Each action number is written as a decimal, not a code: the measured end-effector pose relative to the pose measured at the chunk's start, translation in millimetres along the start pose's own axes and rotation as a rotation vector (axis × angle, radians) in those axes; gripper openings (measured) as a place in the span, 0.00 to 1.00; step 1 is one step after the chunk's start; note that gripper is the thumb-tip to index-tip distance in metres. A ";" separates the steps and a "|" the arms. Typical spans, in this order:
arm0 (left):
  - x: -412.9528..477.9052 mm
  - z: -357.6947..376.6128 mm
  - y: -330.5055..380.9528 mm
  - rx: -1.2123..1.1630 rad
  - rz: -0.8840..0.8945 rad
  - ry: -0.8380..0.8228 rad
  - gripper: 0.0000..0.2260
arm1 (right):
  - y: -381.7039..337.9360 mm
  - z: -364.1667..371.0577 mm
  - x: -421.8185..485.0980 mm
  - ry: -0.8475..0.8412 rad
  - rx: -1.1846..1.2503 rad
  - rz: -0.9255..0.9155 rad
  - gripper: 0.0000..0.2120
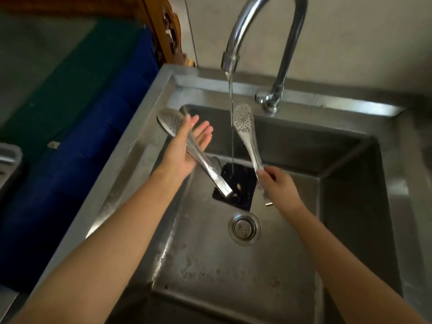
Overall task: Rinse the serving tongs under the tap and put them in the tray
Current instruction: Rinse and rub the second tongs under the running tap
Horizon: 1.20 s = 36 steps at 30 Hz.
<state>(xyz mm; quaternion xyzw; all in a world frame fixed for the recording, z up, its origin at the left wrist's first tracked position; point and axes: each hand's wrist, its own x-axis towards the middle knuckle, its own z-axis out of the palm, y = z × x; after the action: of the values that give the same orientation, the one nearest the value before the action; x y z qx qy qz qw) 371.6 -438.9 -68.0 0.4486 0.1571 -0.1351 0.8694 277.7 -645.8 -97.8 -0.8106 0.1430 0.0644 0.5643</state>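
Head view: right hand (278, 185) grips one tongs arm (245, 129) upright beside stream (232, 136); left hand (187, 146) fingers splayed, other arm (198, 155) lying diagonally across palm.

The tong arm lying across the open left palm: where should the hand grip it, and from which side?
Grip the narrow flat shank of the left tong arm, about where it crosses the left hand. Close the fingers over it from underneath, on the left. The wide holed head tapers and would likely slip.
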 end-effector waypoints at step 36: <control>5.0 32.7 -8.2 0.471 -0.164 -0.427 0.16 | -118.1 18.6 71.8 -0.143 -0.073 -0.318 0.09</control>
<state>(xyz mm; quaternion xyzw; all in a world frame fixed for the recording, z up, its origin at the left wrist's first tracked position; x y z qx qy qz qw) 378.1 -470.9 -58.0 0.5848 -0.0288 -0.3282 0.7413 383.0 -601.9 -17.6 -0.8362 -0.0298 0.0370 0.5464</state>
